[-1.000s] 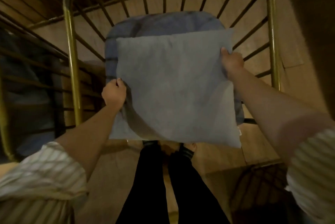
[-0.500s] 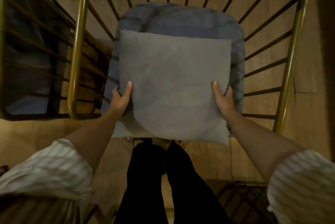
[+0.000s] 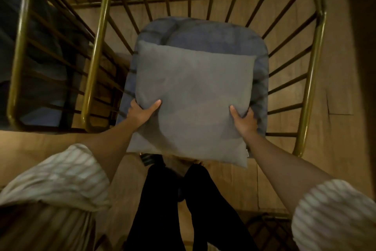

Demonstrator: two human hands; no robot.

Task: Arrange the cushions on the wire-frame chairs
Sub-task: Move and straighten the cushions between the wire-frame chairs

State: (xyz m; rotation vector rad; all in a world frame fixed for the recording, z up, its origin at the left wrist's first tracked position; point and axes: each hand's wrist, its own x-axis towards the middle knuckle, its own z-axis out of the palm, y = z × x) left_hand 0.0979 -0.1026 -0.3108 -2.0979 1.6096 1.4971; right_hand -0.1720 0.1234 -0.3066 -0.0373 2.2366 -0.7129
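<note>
A square grey cushion (image 3: 193, 104) hangs over the seat of a brass wire-frame chair (image 3: 314, 71), seen from above. Beneath it lies a blue seat pad (image 3: 203, 35), whose far part and side edges show around the cushion. My left hand (image 3: 140, 112) grips the cushion's left edge low down, thumb on top. On the opposite edge, my right hand (image 3: 244, 120) holds it the same way. The cushion's near edge sticks out past the seat front, above my legs.
A second brass wire-frame chair (image 3: 18, 51) stands close on the left with a dark blue pad (image 3: 12, 96) inside it. Wooden floor (image 3: 337, 92) surrounds both chairs. My black-trousered legs (image 3: 162, 200) stand right at the seat front. Dark wire shapes (image 3: 268, 230) show at bottom right.
Both hands slid from the cushion's upper side edges down to its lower corners. The cushion straightened over the blue pad, and the view shifted so the chair sits more to the right.
</note>
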